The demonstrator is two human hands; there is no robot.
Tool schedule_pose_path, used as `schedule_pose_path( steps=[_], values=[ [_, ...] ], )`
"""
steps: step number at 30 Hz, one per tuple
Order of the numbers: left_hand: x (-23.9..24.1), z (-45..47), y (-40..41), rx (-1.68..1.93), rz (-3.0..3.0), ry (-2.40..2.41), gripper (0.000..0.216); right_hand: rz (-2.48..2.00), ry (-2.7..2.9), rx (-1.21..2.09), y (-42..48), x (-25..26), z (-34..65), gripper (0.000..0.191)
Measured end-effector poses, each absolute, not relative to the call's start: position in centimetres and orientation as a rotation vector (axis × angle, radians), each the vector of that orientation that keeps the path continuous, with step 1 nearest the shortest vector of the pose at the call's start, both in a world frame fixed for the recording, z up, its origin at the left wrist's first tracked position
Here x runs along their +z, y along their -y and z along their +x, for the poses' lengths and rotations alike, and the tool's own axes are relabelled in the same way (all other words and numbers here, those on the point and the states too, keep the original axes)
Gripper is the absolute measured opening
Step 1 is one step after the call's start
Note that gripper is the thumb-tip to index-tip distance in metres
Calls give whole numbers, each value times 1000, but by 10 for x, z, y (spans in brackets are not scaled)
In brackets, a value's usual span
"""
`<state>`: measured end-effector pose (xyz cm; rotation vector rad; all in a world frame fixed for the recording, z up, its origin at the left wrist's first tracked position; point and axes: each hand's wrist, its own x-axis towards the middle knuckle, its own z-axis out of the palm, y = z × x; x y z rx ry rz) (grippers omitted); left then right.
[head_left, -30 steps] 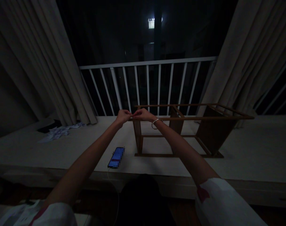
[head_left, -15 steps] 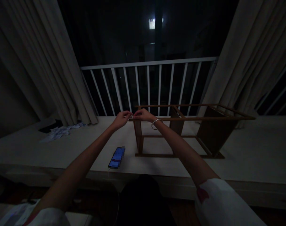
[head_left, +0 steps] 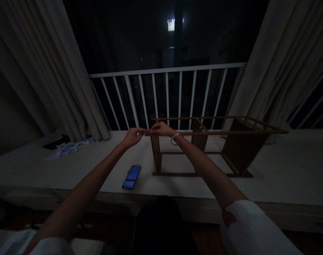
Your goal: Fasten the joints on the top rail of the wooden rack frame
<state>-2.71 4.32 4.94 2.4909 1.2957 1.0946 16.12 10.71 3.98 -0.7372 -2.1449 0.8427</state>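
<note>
Bringing their fingertips close at the near left end of the wooden frame (head_left: 243, 132), my left hand (head_left: 134, 137) and right hand (head_left: 161, 129) hide whatever lies there; the fingers look drawn together, but in this dimness I cannot tell whether they are clamped on anything. My right forearm (head_left: 201, 164), a bracelet (head_left: 172, 140) at its wrist, blocks part of the frame, which rests on the pale ledge (head_left: 97, 173). Left of it lies a lit phone (head_left: 131, 177), its right edge blurred, with shadowy papers (head_left: 67, 150) by the curtain (head_left: 52, 78) and a railing (head_left: 166, 71) behind.
</note>
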Motion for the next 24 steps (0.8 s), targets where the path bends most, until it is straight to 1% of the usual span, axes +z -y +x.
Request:
schedule_pose_path(
  steps=[11,15,24],
  values=[
    [58,-30,-48,913,2931,-1241,29,-729,2159,804,-106,42,162,33],
    [54,-29,-44,995,3000,-1323,30,-741,2148,823,-107,41,161,34],
    [41,-33,-47,1162,2892,-1441,28,-714,2144,832,-112,38,160,35]
  ],
)
